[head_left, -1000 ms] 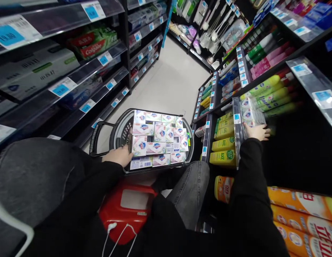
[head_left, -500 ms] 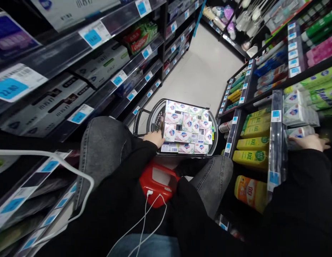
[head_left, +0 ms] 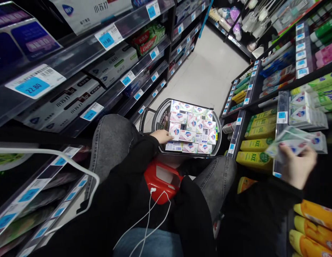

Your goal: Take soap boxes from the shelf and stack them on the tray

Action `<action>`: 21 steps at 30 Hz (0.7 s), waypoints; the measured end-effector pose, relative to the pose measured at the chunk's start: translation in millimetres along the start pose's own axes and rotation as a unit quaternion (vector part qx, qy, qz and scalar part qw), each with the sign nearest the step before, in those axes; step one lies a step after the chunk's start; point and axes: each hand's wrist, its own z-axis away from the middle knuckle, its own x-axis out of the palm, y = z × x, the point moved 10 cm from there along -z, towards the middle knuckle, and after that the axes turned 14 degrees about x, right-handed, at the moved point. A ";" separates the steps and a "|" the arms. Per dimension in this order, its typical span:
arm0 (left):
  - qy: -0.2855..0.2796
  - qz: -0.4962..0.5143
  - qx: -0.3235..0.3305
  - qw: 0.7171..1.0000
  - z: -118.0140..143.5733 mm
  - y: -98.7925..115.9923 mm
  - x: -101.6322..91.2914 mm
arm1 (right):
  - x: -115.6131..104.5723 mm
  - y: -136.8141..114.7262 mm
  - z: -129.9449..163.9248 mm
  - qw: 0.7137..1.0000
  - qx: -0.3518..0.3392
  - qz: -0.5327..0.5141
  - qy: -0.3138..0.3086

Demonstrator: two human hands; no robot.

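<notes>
At the near right, a soap box (head_left: pixel 286 145) is gripped in the right hand (head_left: pixel 298 166), level with the shelf (head_left: pixel 278 142); it is best kept level and squared with the boxes already there. Farther left, the left hand (head_left: pixel 162 136) rests on a box in the basket (head_left: pixel 155 121), its grip not discernible. Motion blur obscures the held box.

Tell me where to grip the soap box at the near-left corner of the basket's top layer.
Pinch the soap box across its short sides from above. It lies flat, packed against neighbours, so only its top and left edge, where the left hand rests beside the basket wall, are free.
</notes>
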 end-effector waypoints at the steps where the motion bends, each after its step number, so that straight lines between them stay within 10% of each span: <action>1: -0.045 0.078 0.038 0.995 -0.6 10.4 14.7 | 34.4 14.2 29.7 0.990 0.035 -0.082 -0.111; 5: -0.143 0.366 0.123 0.911 18.5 62.0 63.3 | 163.8 78.6 172.7 0.844 0.275 -0.205 -0.413; 9: -0.024 0.584 0.155 0.797 29.9 92.2 72.4 | 221.2 84.4 281.7 0.715 0.313 -0.184 -0.598; 14: 0.082 0.667 0.108 0.732 24.3 83.5 73.2 | 230.3 88.6 287.9 0.729 0.293 -0.177 -0.592; 21: 0.188 0.622 0.088 0.755 22.7 55.2 18.0 | 260.0 135.7 171.7 0.808 0.260 -0.148 -0.507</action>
